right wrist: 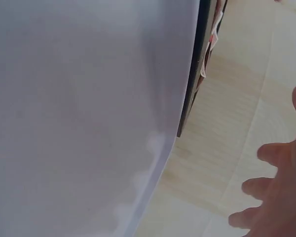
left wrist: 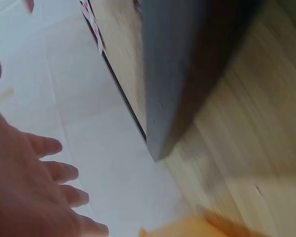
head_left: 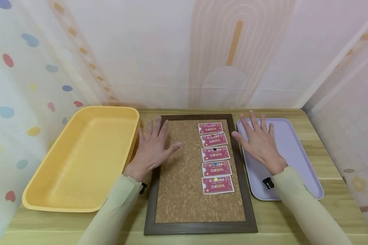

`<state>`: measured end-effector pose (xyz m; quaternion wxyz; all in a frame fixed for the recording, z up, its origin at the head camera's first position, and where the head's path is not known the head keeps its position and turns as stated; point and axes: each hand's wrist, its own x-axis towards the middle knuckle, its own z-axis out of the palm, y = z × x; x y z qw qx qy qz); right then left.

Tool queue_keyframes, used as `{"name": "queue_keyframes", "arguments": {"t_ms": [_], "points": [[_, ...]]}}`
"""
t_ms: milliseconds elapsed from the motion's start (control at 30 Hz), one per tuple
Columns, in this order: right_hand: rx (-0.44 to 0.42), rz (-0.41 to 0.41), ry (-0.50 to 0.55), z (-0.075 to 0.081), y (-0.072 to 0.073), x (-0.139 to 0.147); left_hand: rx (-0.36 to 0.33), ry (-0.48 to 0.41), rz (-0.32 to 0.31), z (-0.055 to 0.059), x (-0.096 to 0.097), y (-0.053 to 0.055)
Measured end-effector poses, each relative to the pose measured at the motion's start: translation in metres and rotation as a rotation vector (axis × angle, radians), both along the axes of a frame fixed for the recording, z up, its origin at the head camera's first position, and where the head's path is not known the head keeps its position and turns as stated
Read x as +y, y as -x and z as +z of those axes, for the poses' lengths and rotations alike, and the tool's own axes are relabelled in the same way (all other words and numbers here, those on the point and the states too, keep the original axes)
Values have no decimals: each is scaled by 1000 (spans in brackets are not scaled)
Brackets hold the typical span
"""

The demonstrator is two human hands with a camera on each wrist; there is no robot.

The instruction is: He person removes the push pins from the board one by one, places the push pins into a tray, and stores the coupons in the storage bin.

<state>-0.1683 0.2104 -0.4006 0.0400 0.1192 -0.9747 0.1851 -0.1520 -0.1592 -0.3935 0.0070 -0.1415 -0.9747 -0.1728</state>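
My left hand (head_left: 150, 149), fingers spread and palm down, hovers over the left edge of a cork board (head_left: 181, 183) with a dark wooden frame. Opposite it, my right hand (head_left: 260, 144) is spread over a lilac tray (head_left: 289, 149), its thumb near the board's right edge. Nothing is held by either hand. Down the right part of the cork runs a column of several red paper coupons (head_left: 215, 153), each with a coloured pin head at its top, such as the black pin (head_left: 214, 149). In the left wrist view the board's frame (left wrist: 167, 74) stands beside the hand.
A deep yellow bin (head_left: 79, 163) stands left of the board on the wooden table (head_left: 340, 190). The lilac tray lies close along the board's right side. Behind the table hangs a patterned curtain (head_left: 153, 58), with dotted fabric (head_left: 18, 102) at the left.
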Motion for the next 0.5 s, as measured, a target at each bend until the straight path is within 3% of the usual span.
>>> {"name": "queue_keyframes", "arguments": {"t_ms": [267,500], "points": [[78,66,33,1,14,-17,0,-101,-95,4,20,12],[53,138,69,3,27,-26,-44,-169,-165,7,34,26]]}}
